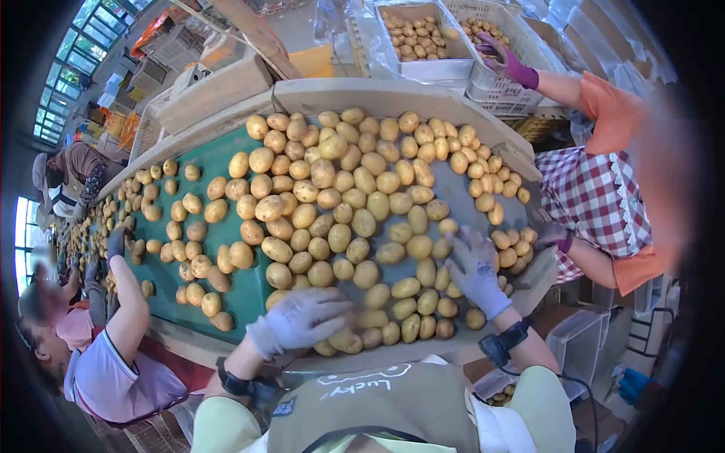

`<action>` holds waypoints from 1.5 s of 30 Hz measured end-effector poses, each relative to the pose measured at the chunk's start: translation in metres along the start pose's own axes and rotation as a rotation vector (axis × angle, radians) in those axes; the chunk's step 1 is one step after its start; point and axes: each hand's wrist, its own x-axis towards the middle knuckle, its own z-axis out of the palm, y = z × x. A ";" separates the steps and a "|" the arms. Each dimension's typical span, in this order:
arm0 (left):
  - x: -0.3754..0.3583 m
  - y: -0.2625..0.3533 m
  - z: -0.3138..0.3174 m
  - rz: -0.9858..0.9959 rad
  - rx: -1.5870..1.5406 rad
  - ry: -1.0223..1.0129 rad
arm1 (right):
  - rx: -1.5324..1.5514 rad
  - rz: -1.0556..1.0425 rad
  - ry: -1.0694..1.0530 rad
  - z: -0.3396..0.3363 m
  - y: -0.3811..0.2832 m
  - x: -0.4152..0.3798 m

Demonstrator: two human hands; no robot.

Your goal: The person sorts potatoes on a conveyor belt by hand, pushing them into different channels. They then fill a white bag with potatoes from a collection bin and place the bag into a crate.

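- Broadly, potatoes cover the middle and right of the sorting table, packed closely at the centre and more loosely toward the left.
- At the near edge, slightly left of centre, the left hand, in a pale glove, lies palm down over the potatoes, fingers pointing right; its fingertips are blurred, so I cannot tell whether it has hold of any.
- To the right, the right hand, in a matching glove, reaches farther over the potatoes with fingers spread wide, gripping nothing that shows.
- Black wristbands, 1 on each wrist, sit below the gloves; the 1 on the right has a cable running from it.
- Beneath the potatoes, a green conveyor belt fills the left side, and a grey surface shows on the right.
- On the far right, a co-worker in a checked apron has 1 purple-cuffed glove at a white plastic crate of potatoes.
- Beside that crate, a lined white box also contains potatoes.
- At left, another co-worker's dark glove is over the belt.
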 end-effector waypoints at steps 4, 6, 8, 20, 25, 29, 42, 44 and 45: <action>0.050 0.003 -0.014 0.098 0.620 0.291 | 0.163 -0.411 -0.095 -0.030 -0.083 0.026; 0.043 -0.032 -0.014 -0.096 0.759 0.196 | -0.066 -0.621 0.068 0.003 -0.071 0.041; 0.021 -0.043 -0.021 -0.039 0.735 0.199 | -0.234 -0.320 0.091 -0.009 -0.041 0.065; -0.004 -0.022 -0.013 -0.142 0.671 0.222 | 0.230 -0.214 0.292 -0.022 -0.044 0.164; -0.002 -0.016 -0.004 -0.182 0.678 0.270 | -0.020 0.011 -0.051 -0.014 -0.039 0.188; -0.011 -0.016 0.000 -0.157 0.687 0.311 | -0.055 -0.291 0.110 -0.062 -0.041 0.164; -0.035 -0.018 0.009 -0.171 0.576 0.367 | -0.229 -0.226 -0.150 -0.022 -0.035 0.130; -0.037 -0.017 0.008 -0.144 0.605 0.347 | -0.048 -0.224 -0.066 -0.015 -0.031 0.105; -0.037 -0.017 0.011 -0.153 0.598 0.354 | 0.136 -0.212 0.020 -0.015 -0.031 0.099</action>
